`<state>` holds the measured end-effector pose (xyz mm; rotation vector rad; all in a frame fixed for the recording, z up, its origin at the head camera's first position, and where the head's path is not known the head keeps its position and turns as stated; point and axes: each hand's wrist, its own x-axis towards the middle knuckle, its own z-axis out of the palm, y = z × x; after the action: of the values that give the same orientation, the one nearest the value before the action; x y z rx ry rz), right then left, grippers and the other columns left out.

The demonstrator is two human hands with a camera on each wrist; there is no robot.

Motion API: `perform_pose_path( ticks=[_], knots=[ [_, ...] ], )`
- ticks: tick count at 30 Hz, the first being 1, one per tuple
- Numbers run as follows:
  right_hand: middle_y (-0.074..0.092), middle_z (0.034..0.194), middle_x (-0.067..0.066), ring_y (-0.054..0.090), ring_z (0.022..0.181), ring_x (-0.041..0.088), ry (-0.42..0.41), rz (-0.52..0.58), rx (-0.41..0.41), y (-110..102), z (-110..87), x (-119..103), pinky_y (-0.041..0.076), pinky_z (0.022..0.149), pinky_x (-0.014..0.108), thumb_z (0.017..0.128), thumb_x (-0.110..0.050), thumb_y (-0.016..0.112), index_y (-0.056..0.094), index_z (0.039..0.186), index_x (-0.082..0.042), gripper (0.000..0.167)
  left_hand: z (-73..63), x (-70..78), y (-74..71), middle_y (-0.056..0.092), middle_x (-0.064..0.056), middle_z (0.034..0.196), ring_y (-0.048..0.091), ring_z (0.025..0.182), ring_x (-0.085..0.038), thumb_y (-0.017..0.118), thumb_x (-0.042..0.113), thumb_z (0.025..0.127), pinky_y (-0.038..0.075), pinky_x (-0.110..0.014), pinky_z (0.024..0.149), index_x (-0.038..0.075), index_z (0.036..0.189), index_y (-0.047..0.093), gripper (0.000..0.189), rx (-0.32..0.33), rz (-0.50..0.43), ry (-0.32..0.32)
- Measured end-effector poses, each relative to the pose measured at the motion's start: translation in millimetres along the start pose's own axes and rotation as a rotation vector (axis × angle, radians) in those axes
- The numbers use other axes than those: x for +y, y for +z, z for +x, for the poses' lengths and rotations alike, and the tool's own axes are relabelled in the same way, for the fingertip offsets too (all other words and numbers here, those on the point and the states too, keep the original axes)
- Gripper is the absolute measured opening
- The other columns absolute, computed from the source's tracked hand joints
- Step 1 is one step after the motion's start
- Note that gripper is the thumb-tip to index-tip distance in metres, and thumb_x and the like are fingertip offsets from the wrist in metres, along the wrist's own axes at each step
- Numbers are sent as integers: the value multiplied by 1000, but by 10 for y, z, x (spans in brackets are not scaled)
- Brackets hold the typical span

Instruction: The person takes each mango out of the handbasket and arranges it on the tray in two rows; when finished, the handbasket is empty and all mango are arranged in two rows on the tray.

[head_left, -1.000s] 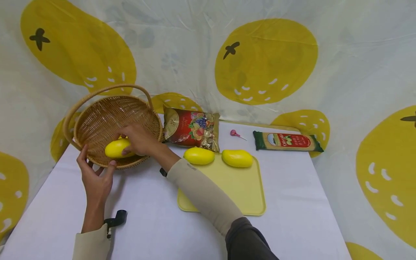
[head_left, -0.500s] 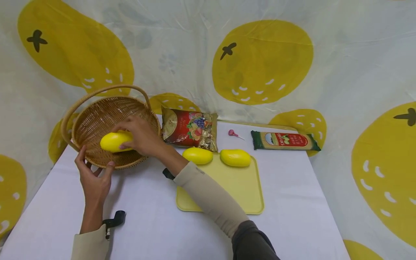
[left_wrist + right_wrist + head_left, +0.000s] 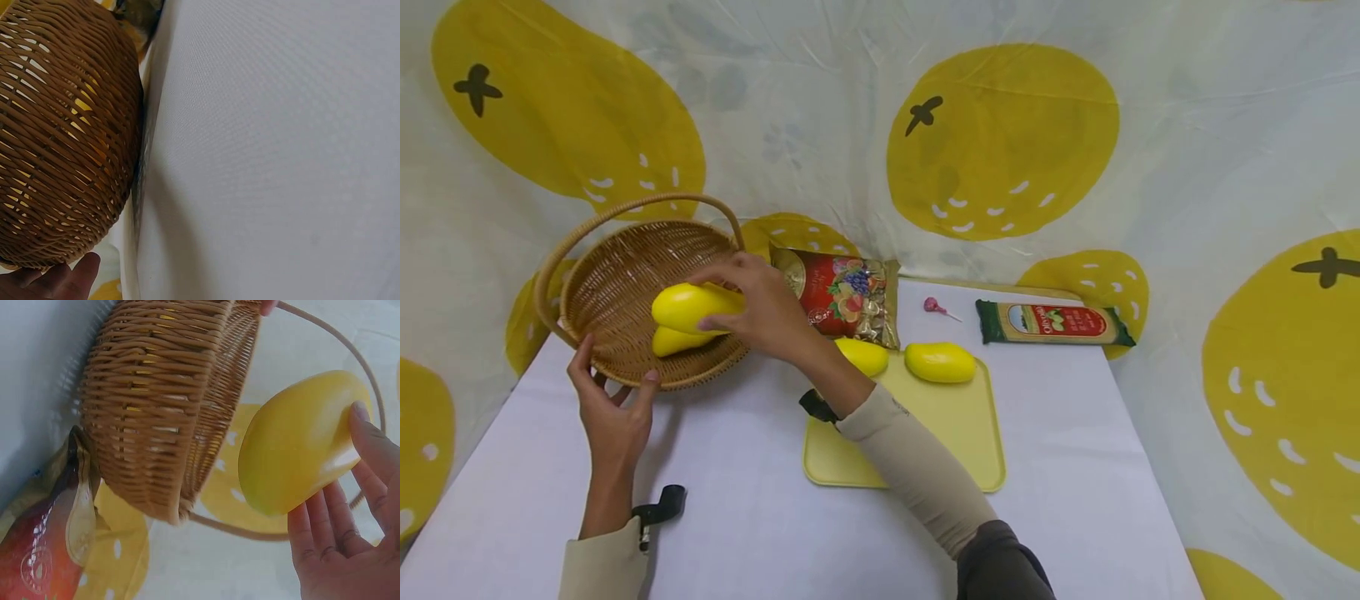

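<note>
White cloth covers the worktop (image 3: 730, 533), a yellow tray (image 3: 940, 450) nearest, with a half-covered mango (image 3: 868, 357) and a fully visible mango (image 3: 940, 363) along its far edge. To its left, the left grip (image 3: 615, 408) is curled on the near rim of a wicker basket (image 3: 640, 254), tilted toward the person; a steady hold there should stop it rolling. Thumb and fingers of the right grip (image 3: 767, 308) pinch the held mango (image 3: 688, 307) just over the basket's mouth, above a lower mango (image 3: 673, 342) inside. Best to move smooth fruit slowly, clear of the rim, without knocking its neighbour. Farther back stand a red-and-gold bag (image 3: 850, 287) and the fruit-print backdrop (image 3: 1000, 142).
</note>
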<state>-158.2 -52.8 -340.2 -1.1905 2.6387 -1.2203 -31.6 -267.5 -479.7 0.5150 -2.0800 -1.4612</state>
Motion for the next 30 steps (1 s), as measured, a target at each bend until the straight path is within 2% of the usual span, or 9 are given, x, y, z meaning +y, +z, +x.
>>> perform_pose_path(
  ticks=[7,11,21,26,30],
  knots=[
    [67,123,-3,59,109,12,15,73,77,-161,-163,60,46,94,21,83,-32,90,74,133,-24,52,0,31,-6,27,8,172,38,155,-30,73,12,94,48,-48,118,33,166,23,91,9,14,-4],
    [65,117,-2,58,105,11,23,88,93,-235,-262,96,48,90,18,83,-30,90,75,133,-24,52,-3,47,-7,27,8,172,38,156,-29,73,12,94,48,-48,118,34,166,23,90,10,22,-6],
    [65,116,1,61,108,14,6,160,129,-329,-509,240,54,97,18,83,-21,91,76,130,-17,49,1,34,-4,27,7,172,38,156,-29,73,10,94,47,-48,120,35,166,22,92,11,23,-4],
    [67,117,2,62,108,15,56,144,137,-391,-647,307,55,97,19,83,-22,91,77,129,-18,48,-1,17,1,26,7,173,37,157,-29,73,11,94,45,-50,122,35,166,21,91,6,20,-13],
    [67,115,1,60,105,15,70,120,142,-439,-762,366,54,92,24,82,-22,92,77,129,-19,49,-5,16,5,26,7,173,37,157,-29,73,11,94,44,-51,122,35,166,21,92,3,19,-16]
  ],
)
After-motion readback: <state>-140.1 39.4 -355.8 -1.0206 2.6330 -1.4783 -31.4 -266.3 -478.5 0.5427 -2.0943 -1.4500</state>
